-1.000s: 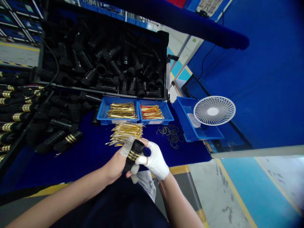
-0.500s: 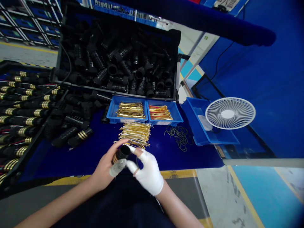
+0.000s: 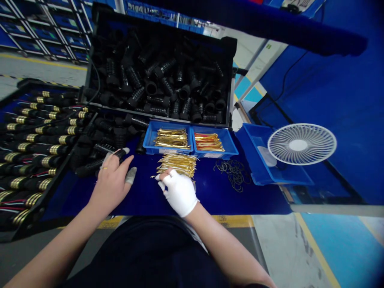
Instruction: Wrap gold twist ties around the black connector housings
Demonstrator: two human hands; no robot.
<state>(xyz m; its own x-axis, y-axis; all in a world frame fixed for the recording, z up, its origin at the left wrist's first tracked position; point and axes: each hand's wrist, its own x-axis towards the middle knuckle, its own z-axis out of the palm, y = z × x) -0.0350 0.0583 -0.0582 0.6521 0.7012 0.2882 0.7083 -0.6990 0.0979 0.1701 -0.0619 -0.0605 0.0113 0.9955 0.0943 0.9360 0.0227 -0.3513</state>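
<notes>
My left hand [image 3: 112, 180], with pale covers on some fingertips, lies over black ribbed parts [image 3: 103, 149] at the left of the blue table; its thumb and fingers are spread. My right hand [image 3: 178, 191], in a white glove, is at the near edge of a loose pile of gold strips [image 3: 177, 163]. Its fingers are pinched together at the pile's left end; what they hold is too small to make out. Behind the pile, one blue tray [image 3: 147, 151] holds gold strips and another blue tray [image 3: 235, 152] holds red and gold ones.
A large black crate [image 3: 232, 80] of ribbed parts stands behind. At left, a black tray [image 3: 49, 200] holds banded parts. Dark rings [image 3: 235, 174] lie right of the pile, near a blue bin [image 3: 258, 170] and a white fan [image 3: 301, 144].
My left hand has moved left to the black parts and let go of the banded black part. My right hand has come away from it and reached the gold strips. The view has shifted slightly.
</notes>
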